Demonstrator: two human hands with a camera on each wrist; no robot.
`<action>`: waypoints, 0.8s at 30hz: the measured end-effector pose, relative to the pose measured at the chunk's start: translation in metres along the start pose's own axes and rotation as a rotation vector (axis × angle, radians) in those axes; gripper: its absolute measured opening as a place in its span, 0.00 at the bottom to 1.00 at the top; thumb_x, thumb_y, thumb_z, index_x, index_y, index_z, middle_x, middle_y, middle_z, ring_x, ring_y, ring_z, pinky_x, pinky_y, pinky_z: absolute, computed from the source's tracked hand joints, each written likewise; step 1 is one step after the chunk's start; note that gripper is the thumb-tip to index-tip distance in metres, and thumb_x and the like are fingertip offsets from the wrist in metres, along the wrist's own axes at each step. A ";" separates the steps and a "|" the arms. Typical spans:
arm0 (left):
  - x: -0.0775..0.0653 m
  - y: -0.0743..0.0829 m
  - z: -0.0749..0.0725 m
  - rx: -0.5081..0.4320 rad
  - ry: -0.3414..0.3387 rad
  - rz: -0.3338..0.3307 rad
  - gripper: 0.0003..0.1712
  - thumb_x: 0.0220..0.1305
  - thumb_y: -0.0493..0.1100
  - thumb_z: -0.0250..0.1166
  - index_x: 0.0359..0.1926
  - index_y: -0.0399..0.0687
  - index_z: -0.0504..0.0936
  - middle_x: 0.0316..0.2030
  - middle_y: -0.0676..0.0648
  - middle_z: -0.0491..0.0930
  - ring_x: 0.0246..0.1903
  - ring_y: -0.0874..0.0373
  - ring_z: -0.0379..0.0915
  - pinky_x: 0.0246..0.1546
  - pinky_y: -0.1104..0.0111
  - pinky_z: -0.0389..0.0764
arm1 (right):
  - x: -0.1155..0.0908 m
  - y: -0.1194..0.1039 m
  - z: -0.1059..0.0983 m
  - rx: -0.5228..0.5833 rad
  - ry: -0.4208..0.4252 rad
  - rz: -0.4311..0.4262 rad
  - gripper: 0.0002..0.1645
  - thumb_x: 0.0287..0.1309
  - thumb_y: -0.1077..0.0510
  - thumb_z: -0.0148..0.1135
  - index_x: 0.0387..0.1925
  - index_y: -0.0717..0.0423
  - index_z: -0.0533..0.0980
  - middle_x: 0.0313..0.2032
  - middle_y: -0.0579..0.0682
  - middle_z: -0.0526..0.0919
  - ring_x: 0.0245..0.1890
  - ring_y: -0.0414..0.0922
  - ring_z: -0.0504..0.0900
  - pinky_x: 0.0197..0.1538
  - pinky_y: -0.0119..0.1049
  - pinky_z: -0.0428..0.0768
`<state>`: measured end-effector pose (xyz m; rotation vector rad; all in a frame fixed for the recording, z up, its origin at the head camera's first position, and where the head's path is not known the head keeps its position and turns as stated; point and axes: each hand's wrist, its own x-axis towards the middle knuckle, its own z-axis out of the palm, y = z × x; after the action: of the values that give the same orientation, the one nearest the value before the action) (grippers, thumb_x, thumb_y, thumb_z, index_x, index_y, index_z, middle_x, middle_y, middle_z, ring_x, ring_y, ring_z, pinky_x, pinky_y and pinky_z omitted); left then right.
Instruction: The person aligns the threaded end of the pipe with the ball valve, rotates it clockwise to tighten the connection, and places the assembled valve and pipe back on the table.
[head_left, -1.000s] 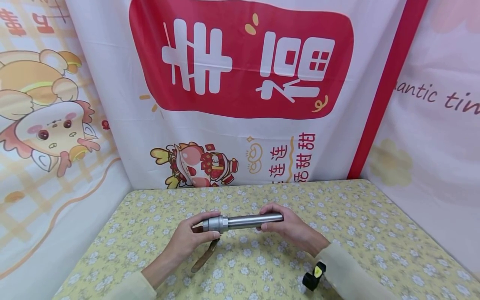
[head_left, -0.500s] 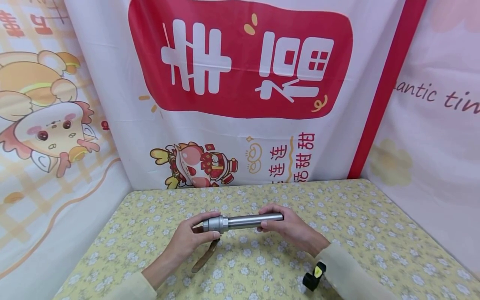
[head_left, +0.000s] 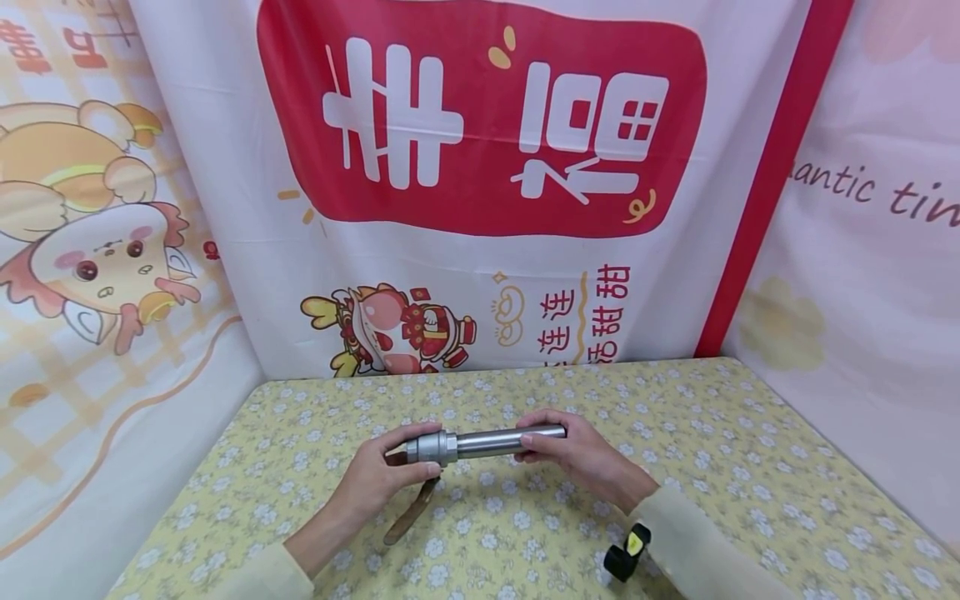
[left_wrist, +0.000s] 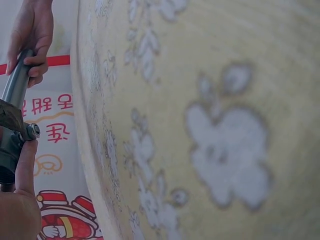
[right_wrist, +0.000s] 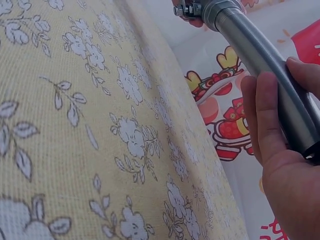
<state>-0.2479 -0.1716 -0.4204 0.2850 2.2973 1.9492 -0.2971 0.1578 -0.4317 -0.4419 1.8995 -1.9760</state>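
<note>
A metal valve [head_left: 429,448] with a worn brown lever [head_left: 408,515] is held over the table in the head view, pinched between the thumb and fingers of my left hand [head_left: 371,475]. From its right side runs a smooth steel pipe [head_left: 491,442], roughly level. My right hand [head_left: 585,458] grips the pipe near its far end, thumb on the near side and fingers behind. In the right wrist view, threads [right_wrist: 227,19] show where the pipe meets the valve. A bolt with a nut [left_wrist: 33,131] sticks out beside my left fingers in the left wrist view.
A yellow flowered cloth [head_left: 495,533] covers the table below both hands. Printed curtains hang close around it: a white and red one [head_left: 480,250] behind, others at left [head_left: 180,275] and right [head_left: 847,292]. A black strap device [head_left: 626,554] sits by the right sleeve.
My right thumb has shifted upward over the pipe and the right fingers sit slightly differently. The left hand, valve and lever have stayed in place.
</note>
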 end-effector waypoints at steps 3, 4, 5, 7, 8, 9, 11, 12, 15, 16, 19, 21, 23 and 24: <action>0.001 0.000 -0.001 -0.001 -0.002 0.001 0.33 0.66 0.46 0.81 0.71 0.54 0.84 0.73 0.36 0.74 0.53 0.48 0.83 0.51 0.57 0.89 | 0.000 -0.001 0.002 0.011 0.004 0.007 0.26 0.74 0.56 0.72 0.64 0.65 0.76 0.60 0.61 0.80 0.52 0.50 0.90 0.69 0.53 0.83; 0.001 0.000 -0.001 -0.002 -0.002 -0.001 0.33 0.66 0.46 0.81 0.71 0.54 0.84 0.72 0.36 0.74 0.53 0.48 0.83 0.51 0.57 0.89 | 0.000 -0.001 0.002 0.021 -0.001 0.006 0.26 0.74 0.56 0.72 0.64 0.64 0.75 0.61 0.61 0.79 0.53 0.51 0.90 0.69 0.52 0.83; 0.001 0.000 -0.001 -0.003 -0.003 -0.001 0.33 0.66 0.46 0.81 0.71 0.54 0.84 0.72 0.36 0.74 0.53 0.48 0.83 0.51 0.56 0.88 | 0.000 -0.001 0.002 0.032 -0.009 0.005 0.25 0.74 0.56 0.72 0.64 0.63 0.75 0.61 0.61 0.78 0.54 0.51 0.90 0.70 0.53 0.82; 0.001 0.000 -0.001 -0.001 -0.002 0.002 0.33 0.66 0.46 0.81 0.71 0.54 0.84 0.72 0.36 0.75 0.53 0.49 0.84 0.51 0.57 0.89 | -0.001 -0.001 0.001 0.059 -0.031 -0.003 0.24 0.73 0.59 0.71 0.64 0.60 0.74 0.62 0.59 0.77 0.55 0.51 0.89 0.72 0.54 0.80; 0.001 0.000 -0.001 0.000 -0.001 0.001 0.33 0.66 0.46 0.81 0.71 0.54 0.84 0.72 0.36 0.75 0.53 0.49 0.84 0.51 0.56 0.89 | -0.001 -0.001 0.001 0.071 -0.045 -0.009 0.24 0.73 0.61 0.71 0.64 0.58 0.73 0.62 0.59 0.77 0.56 0.51 0.89 0.73 0.56 0.78; 0.001 -0.001 -0.001 0.001 0.001 0.000 0.33 0.66 0.46 0.81 0.71 0.54 0.84 0.72 0.36 0.75 0.53 0.49 0.84 0.51 0.56 0.88 | -0.001 -0.001 0.000 0.079 -0.061 -0.018 0.24 0.73 0.63 0.71 0.64 0.57 0.73 0.62 0.58 0.77 0.57 0.51 0.88 0.74 0.57 0.77; 0.000 -0.001 -0.001 0.001 0.002 0.001 0.33 0.66 0.46 0.81 0.71 0.54 0.84 0.71 0.36 0.75 0.53 0.49 0.84 0.51 0.57 0.89 | -0.002 0.000 -0.002 0.085 -0.094 -0.035 0.24 0.72 0.66 0.70 0.64 0.55 0.72 0.61 0.56 0.79 0.58 0.50 0.88 0.75 0.58 0.76; 0.000 0.000 -0.001 0.002 0.003 0.001 0.33 0.66 0.46 0.81 0.71 0.54 0.84 0.71 0.35 0.75 0.53 0.49 0.84 0.51 0.57 0.89 | -0.002 0.000 -0.002 0.087 -0.109 -0.043 0.24 0.72 0.67 0.69 0.64 0.54 0.72 0.61 0.55 0.79 0.58 0.50 0.88 0.75 0.58 0.76; -0.001 0.000 -0.002 0.000 0.005 -0.004 0.33 0.66 0.46 0.81 0.71 0.54 0.84 0.71 0.35 0.75 0.53 0.49 0.84 0.51 0.56 0.89 | -0.003 0.001 -0.004 0.088 -0.147 -0.065 0.24 0.72 0.69 0.68 0.63 0.56 0.72 0.60 0.54 0.81 0.58 0.50 0.88 0.73 0.55 0.78; -0.001 0.000 -0.002 -0.003 0.004 -0.006 0.33 0.66 0.46 0.81 0.71 0.54 0.84 0.71 0.35 0.75 0.54 0.49 0.84 0.52 0.57 0.89 | -0.003 0.001 -0.004 0.091 -0.155 -0.071 0.24 0.72 0.70 0.68 0.63 0.57 0.71 0.59 0.54 0.81 0.58 0.49 0.88 0.73 0.54 0.79; 0.000 0.001 -0.001 -0.006 0.008 -0.012 0.33 0.66 0.46 0.81 0.71 0.55 0.84 0.71 0.37 0.75 0.54 0.50 0.84 0.52 0.57 0.89 | -0.002 0.000 -0.004 0.102 -0.162 -0.082 0.24 0.71 0.70 0.68 0.64 0.63 0.70 0.59 0.54 0.80 0.57 0.49 0.88 0.72 0.54 0.80; 0.000 0.002 -0.001 -0.006 0.011 -0.014 0.33 0.65 0.46 0.81 0.71 0.56 0.84 0.71 0.37 0.75 0.54 0.50 0.84 0.52 0.57 0.89 | -0.003 0.000 -0.004 0.107 -0.159 -0.079 0.25 0.71 0.70 0.68 0.64 0.66 0.70 0.59 0.55 0.79 0.57 0.49 0.87 0.74 0.56 0.78; 0.000 0.002 -0.001 -0.004 0.013 -0.014 0.33 0.66 0.46 0.81 0.71 0.57 0.84 0.71 0.38 0.76 0.54 0.50 0.84 0.52 0.58 0.89 | -0.003 -0.001 -0.004 0.104 -0.152 -0.073 0.25 0.72 0.70 0.68 0.65 0.66 0.70 0.59 0.55 0.79 0.57 0.49 0.87 0.76 0.59 0.75; 0.000 0.003 -0.001 -0.003 0.013 -0.013 0.33 0.66 0.46 0.81 0.71 0.57 0.84 0.71 0.38 0.76 0.54 0.50 0.84 0.52 0.58 0.89 | -0.003 -0.001 -0.004 0.100 -0.150 -0.070 0.25 0.72 0.69 0.68 0.65 0.66 0.70 0.59 0.55 0.79 0.57 0.49 0.88 0.76 0.61 0.74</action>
<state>-0.2477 -0.1726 -0.4177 0.2565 2.2985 1.9534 -0.2962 0.1624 -0.4310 -0.6172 1.7073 -2.0107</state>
